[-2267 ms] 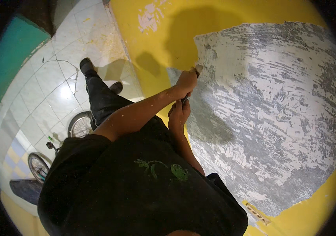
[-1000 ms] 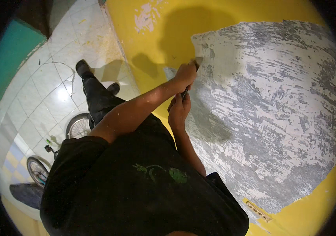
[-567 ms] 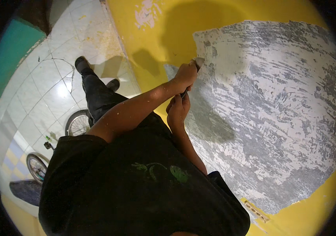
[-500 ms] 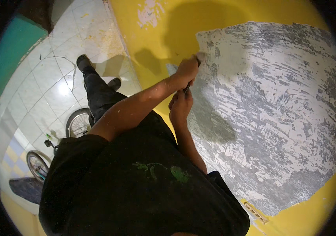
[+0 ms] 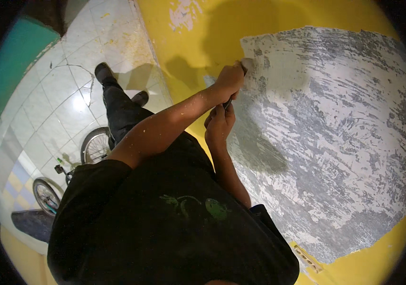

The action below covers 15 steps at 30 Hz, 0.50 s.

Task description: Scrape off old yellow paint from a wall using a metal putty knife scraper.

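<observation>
A scraper with a dark handle (image 5: pixel 228 103) and a pale blade end (image 5: pixel 247 64) is held against the wall, at the left edge of a large stripped patch (image 5: pixel 336 128) of grey and white. My left hand (image 5: pixel 231 78) is closed round it near the blade. Just below, my right hand (image 5: pixel 219 124) grips the lower end of the handle. Part of the tool is hidden by my fingers. Yellow paint (image 5: pixel 184 85) borders the patch, and small pale flecks dot my left forearm.
A socket strip (image 5: pixel 308 259) sits at the patch's lower edge. On the left, the tiled floor (image 5: pixel 46 102) has yellow paint flakes near the wall. A bicycle wheel (image 5: pixel 97 146) stands beside my legs, with another wheel (image 5: pixel 46 195) farther left. A green surface (image 5: pixel 20 61) lies at the upper left.
The whole view has shifted slightly. Both hands and the scraper appear a little farther right and the blade slightly higher; the grip is the same.
</observation>
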Each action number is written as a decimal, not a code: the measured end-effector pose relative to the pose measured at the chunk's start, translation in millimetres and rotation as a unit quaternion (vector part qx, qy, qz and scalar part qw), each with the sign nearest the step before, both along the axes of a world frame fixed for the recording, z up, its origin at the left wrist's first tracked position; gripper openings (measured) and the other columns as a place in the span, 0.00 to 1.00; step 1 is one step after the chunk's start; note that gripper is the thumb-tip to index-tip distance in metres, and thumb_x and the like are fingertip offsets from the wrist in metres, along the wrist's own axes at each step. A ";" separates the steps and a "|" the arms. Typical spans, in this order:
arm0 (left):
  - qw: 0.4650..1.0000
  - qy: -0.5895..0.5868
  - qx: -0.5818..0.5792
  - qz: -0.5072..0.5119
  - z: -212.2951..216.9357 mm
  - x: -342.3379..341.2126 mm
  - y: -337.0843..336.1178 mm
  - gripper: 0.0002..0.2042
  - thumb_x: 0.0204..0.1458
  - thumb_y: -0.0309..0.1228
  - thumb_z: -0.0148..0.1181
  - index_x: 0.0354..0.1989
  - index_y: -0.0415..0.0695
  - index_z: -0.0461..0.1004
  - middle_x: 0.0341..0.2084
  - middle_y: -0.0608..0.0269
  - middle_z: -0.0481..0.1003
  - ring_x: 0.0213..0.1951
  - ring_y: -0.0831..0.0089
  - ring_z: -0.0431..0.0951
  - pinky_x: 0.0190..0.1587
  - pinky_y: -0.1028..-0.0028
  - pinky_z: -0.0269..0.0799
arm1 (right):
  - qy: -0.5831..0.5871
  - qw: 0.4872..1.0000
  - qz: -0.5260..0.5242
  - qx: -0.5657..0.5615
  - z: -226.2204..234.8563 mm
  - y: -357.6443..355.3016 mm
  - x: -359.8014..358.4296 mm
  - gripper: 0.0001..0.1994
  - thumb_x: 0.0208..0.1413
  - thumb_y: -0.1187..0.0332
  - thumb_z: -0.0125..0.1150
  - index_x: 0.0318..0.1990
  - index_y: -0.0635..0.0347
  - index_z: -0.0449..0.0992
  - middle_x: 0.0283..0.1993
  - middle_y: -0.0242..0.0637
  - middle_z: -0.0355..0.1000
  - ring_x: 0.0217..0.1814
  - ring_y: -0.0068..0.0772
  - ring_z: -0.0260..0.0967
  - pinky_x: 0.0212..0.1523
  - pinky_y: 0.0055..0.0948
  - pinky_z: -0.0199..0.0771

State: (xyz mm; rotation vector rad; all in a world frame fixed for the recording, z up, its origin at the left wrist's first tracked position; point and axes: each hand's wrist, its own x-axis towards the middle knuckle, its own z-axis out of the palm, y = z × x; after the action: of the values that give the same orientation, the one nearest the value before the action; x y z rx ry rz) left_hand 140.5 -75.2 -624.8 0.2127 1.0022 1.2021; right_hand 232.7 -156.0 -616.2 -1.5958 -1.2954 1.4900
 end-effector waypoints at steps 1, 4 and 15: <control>1.000 0.002 -0.003 -0.003 -0.1 2.4 -2.4 0.14 0.55 0.29 0.33 0.36 0.29 0.62 0.05 0.55 0.63 0.04 0.68 0.63 0.04 0.70 0.57 | 0.002 1.000 -0.003 -0.003 3.5 -2.5 0.3 0.03 0.55 0.70 0.44 0.31 0.55 0.60 0.16 0.23 0.53 0.11 0.13 0.46 0.10 0.16 0.44; 0.998 0.012 0.016 0.051 8.0 8.6 -5.7 0.16 0.56 0.33 0.33 0.30 0.31 0.63 0.05 0.56 0.61 0.04 0.67 0.62 0.05 0.68 0.56 | -0.016 1.000 -0.007 0.002 11.7 -9.7 3.0 0.02 0.55 0.70 0.44 0.30 0.55 0.60 0.16 0.22 0.52 0.11 0.12 0.44 0.10 0.16 0.43; 0.999 -0.001 0.006 0.048 1.2 9.0 0.1 0.23 0.57 0.41 0.29 0.18 0.36 0.62 0.04 0.57 0.60 0.04 0.66 0.61 0.08 0.66 0.56 | 0.000 1.000 0.002 -0.010 11.7 -4.0 2.6 0.03 0.55 0.70 0.44 0.30 0.58 0.62 0.18 0.24 0.55 0.14 0.14 0.46 0.13 0.18 0.46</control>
State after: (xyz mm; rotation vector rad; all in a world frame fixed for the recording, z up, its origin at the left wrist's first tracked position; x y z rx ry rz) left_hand 149.4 -75.1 -623.6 0.1757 1.0126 1.2952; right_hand 235.3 -160.0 -604.5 -1.6059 -1.2896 1.5094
